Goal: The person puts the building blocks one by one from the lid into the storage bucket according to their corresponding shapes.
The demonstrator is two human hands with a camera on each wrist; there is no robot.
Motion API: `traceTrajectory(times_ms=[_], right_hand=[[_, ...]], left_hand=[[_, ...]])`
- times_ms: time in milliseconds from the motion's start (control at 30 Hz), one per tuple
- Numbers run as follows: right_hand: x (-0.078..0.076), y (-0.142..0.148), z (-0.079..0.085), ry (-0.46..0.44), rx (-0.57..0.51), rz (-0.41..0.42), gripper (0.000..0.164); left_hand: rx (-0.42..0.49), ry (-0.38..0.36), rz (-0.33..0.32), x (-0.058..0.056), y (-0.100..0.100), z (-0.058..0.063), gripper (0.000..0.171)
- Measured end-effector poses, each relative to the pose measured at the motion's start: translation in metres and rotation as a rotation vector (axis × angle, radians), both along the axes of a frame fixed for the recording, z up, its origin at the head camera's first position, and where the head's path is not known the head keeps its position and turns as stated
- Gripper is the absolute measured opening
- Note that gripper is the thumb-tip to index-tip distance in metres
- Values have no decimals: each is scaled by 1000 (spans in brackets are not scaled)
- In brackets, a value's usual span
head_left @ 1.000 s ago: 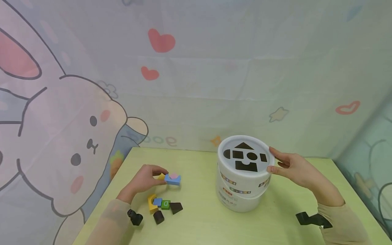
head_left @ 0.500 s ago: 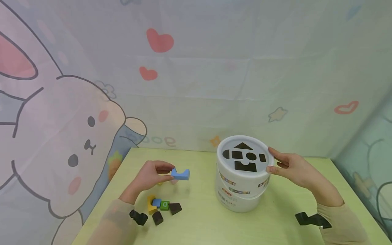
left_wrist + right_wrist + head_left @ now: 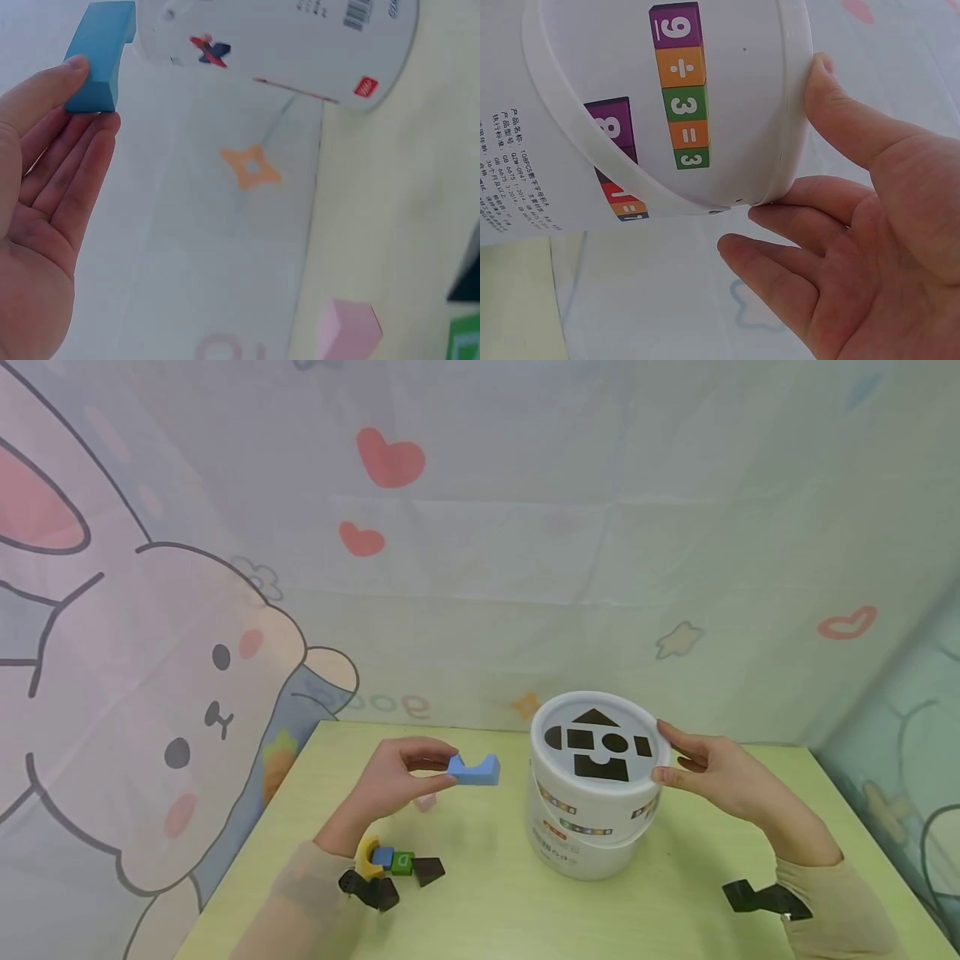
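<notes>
My left hand point(image 3: 397, 772) pinches one end of a blue building block point(image 3: 476, 770) with a curved notch in its upper side. It holds the block raised above the table, left of a white bucket point(image 3: 588, 831). In the left wrist view the thumb presses on the blue block point(image 3: 99, 56) with fingers behind it. The bucket's lid point(image 3: 558, 767) has several dark shape-sorting holes, one notched like the block. My right hand point(image 3: 723, 772) grips the lid's right edge, thumb and fingers apart on the rim. A pink block point(image 3: 425, 802) stands on the table below my left hand.
A cluster near the left forearm includes a yellow arch block point(image 3: 367, 860), a small blue block point(image 3: 383, 858), a green letter block point(image 3: 402, 862) and dark blocks point(image 3: 429, 870). A printed curtain hangs behind the light-green table point(image 3: 510, 910). A cable point(image 3: 928, 860) runs at right.
My left hand has lifted the blue block from beside the pink block and carried it right and upward, toward the bucket. My right hand and the bucket stay in place.
</notes>
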State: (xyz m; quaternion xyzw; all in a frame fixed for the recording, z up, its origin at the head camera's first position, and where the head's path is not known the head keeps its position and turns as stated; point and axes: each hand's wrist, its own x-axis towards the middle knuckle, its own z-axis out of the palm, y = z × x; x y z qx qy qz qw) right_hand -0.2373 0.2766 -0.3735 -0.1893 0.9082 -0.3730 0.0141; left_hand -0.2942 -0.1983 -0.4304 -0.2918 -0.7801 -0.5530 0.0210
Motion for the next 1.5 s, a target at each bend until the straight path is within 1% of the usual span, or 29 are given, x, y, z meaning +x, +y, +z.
traceTrajectory(times_ms=[167,367,633,800,967,1033,1167,1367,1500], right_hand=[[0,-1,-1,0,10,-11,81],[-1,-1,-1,5,14,-12,81],[-2,-2,-1,-6,9,-13,82],[-2,-3,0,-3,8,-11,82],[-2,-4,0,-6,11,-15,82],[-3,-5,0,-7,11,-15,83],[-3,-4,0,-15,12,-16,83],[-3,-3,-1,-18,12,-17,84],[-2,-4,0,-15,9,-16,83]], left_hand=[[73,18,-10,6,14,9,33],[135,25,-19,11,35,17,32],[183,12,-20,20,72,31,31],[197,38,-32,26,98,39,30],[167,76,-55,31,119,43,29],[149,94,-68,31,126,43,28],[121,111,-87,31,139,48,28],[49,138,-80,30,154,56,30],[10,151,-79,28,161,58,30]])
